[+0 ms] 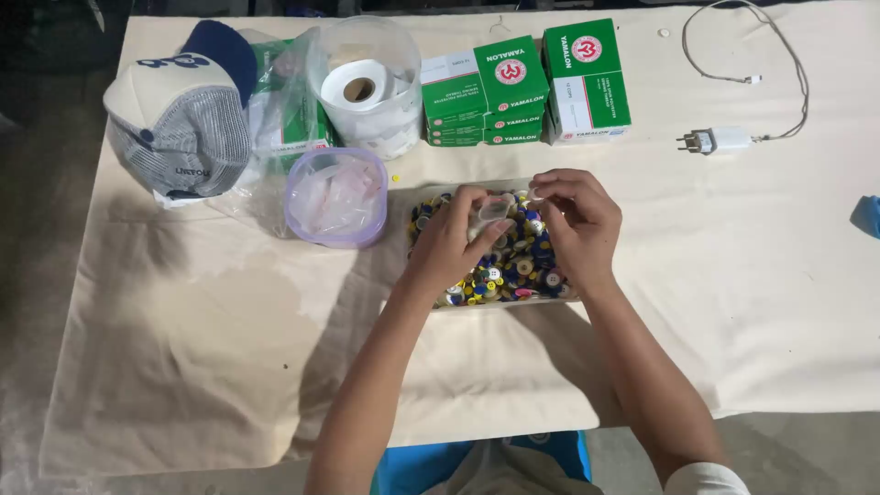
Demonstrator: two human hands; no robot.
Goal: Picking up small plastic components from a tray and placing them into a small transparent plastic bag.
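You are holding a small clear plastic bag (493,211) over the middle of a shallow tray (423,194) heaped with small round buttons in blue, yellow, white and black (513,266); the bag is sitting between your two hands, just above the pile. Your left hand (451,240) is gripping it from the left, with the thumb and fingers closing on its lower edge, so the bag is lying against your fingertips rather than in your palm. Your right hand (576,220) is curling in from the right, with its fingertips pinched together at the bag's upper right corner; whether they are pinching the bag itself or a button is too small to tell. Just left of the tray, a round clear container with a lilac rim (335,197) is standing on the cream cloth-covered table (202,348). Behind it a clear tub with a roll of white tape (365,84) is standing, and green and white cardboard boxes (527,84) are lying beside that. A white and navy cap (179,115) is resting at the far left, and a white charger with its cable (724,137) is lying at the far right.
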